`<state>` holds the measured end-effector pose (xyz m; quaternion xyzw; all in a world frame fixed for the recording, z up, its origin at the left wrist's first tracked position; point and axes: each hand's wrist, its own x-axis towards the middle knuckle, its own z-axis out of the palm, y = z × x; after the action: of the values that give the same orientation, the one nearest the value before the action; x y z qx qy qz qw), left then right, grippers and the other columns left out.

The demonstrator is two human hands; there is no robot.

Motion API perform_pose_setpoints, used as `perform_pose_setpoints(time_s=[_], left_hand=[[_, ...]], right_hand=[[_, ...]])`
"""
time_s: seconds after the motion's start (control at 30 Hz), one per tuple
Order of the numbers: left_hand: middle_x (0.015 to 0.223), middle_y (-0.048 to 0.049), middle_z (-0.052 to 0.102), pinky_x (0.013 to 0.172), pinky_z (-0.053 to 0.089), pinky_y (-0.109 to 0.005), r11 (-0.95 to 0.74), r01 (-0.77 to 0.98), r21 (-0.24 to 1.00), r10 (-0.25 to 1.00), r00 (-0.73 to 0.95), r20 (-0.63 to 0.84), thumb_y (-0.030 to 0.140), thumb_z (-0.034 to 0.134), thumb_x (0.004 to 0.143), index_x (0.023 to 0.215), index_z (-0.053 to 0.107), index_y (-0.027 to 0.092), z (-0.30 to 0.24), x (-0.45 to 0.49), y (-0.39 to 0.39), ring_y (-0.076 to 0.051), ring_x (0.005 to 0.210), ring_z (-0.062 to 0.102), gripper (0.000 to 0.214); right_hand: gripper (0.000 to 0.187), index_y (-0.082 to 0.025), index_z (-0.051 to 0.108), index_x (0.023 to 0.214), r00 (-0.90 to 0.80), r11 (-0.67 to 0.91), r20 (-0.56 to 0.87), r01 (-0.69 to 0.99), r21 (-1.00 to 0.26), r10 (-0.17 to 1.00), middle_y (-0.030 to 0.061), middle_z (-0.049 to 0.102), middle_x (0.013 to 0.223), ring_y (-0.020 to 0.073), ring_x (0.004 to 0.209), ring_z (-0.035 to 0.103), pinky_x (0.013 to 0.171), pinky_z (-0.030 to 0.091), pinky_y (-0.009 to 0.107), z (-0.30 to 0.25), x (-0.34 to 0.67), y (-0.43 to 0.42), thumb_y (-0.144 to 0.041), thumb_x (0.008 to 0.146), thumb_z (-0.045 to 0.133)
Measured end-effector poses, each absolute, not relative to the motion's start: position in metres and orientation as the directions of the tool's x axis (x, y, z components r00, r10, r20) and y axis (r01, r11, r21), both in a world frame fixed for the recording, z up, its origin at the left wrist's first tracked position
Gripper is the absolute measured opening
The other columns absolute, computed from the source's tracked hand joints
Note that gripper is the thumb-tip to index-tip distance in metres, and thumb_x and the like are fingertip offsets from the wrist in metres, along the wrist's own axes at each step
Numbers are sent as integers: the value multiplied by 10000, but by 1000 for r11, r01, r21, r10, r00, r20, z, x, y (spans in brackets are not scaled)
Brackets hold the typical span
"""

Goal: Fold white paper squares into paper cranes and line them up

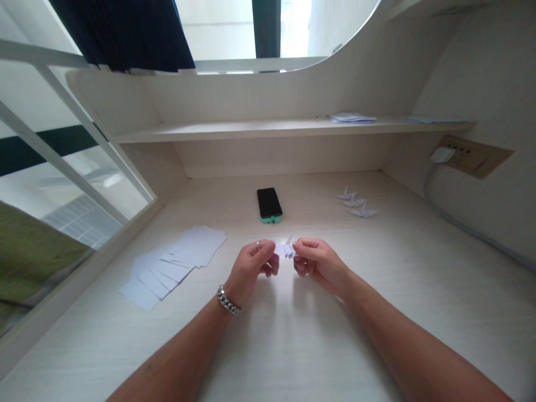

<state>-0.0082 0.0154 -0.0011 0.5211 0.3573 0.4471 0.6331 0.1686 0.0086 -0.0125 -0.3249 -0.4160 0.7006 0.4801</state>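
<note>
Our left hand [248,265] and right hand [321,261] pinch paper [287,250] before the tabletop's far edge [285,177], likely shaping folds; next needs gentleness.

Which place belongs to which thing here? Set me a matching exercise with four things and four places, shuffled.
Things:
1. phone
2. overlapping white sheets
3. small folded paper
4. silver bracelet

Places:
A. around the wrist of the left hand
B. held between the left hand and the right hand
C. lying on the desk beyond the hands
D. spread out to the left of the left hand

Pairs: 1-C, 2-D, 3-B, 4-A
</note>
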Motion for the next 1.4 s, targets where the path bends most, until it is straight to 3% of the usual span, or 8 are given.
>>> perform_pose_setpoints(time_s=[0.13, 0.27, 0.4, 0.47, 0.57, 0.8, 1.1, 1.4], left_hand=[[533, 9, 541, 509, 359, -241, 38, -124, 991, 963, 269, -3, 401, 646, 793, 589, 535, 154, -3, -5, 17, -98, 494, 472, 339], [517, 0, 556, 504, 380, -241, -20, -50, 999, 984, 177, 28, 402, 632, 793, 575, 562, 153, -3, -4, 20, -105, 485, 491, 339], [507, -3, 572, 508, 394, -236, -100, 64, 993, 992, 86, 95, 383, 619, 803, 551, 584, 157, -2, -4, 20, -107, 478, 502, 340], [513, -6, 583, 516, 402, -235, -138, 117, 983, 989, 60, 132, 379, 627, 800, 547, 597, 158, -2, -4, 19, -110, 487, 513, 337], [533, -10, 597, 525, 422, -234, -172, 190, 967, 985, 59, 164, 389, 651, 786, 563, 620, 156, -3, -4, 17, -120, 517, 539, 325], [880, -85, 724, 682, 535, -285, -84, 36, 996, 994, 70, 81, 357, 752, 688, 678, 718, 135, -3, 0, 16, -181, 743, 649, 225], [669, -52, 690, 705, 540, -296, 58, -136, 989, 994, 96, -45, 344, 778, 664, 658, 676, 119, -8, 1, 18, -173, 687, 667, 247], [697, -71, 699, 669, 514, -277, 46, -27, 999, 990, 133, -42, 366, 734, 711, 691, 671, 125, -7, 0, 17, -179, 704, 666, 250]], right_hand=[[399, -158, 534, 600, -272, -185, -85, -371, -910, 959, -29, 488, 533, 79, 453, 406, 451, 269, 229, -10, 169, 12, -480, 710, 741], [430, -170, 543, 596, -22, -132, -131, -281, -951, 991, -20, 495, 519, 90, 448, 400, 439, 283, 227, -10, 175, 19, -549, 693, 722], [396, -187, 577, 613, 232, 154, 174, 105, -983, 957, 6, 547, 551, 130, 503, 458, 485, 335, 259, -9, 175, 15, -546, 760, 660], [314, -197, 617, 690, 161, 267, 320, 285, -921, 934, 11, 582, 601, 145, 554, 494, 525, 359, 267, -8, 169, 8, -491, 794, 650], [231, -211, 619, 767, 29, 351, 395, 404, -845, 918, 17, 629, 684, 152, 582, 542, 562, 396, 274, -7, 159, -1, -434, 797, 671], [185, -220, 623, 769, -21, 412, 458, 472, -779, 889, 29, 641, 715, 164, 607, 559, 586, 410, 285, -16, 153, -2, -371, 871, 587], [157, -226, 628, 810, -104, 453, 481, 552, -700, 871, 52, 640, 771, 183, 668, 553, 615, 398, 296, -16, 157, -3, -327, 894, 542], [128, -219, 612, 781, -98, 435, 488, 625, -648, 867, 33, 637, 734, 171, 647, 557, 604, 393, 283, -16, 155, -3, -273, 880, 549]])
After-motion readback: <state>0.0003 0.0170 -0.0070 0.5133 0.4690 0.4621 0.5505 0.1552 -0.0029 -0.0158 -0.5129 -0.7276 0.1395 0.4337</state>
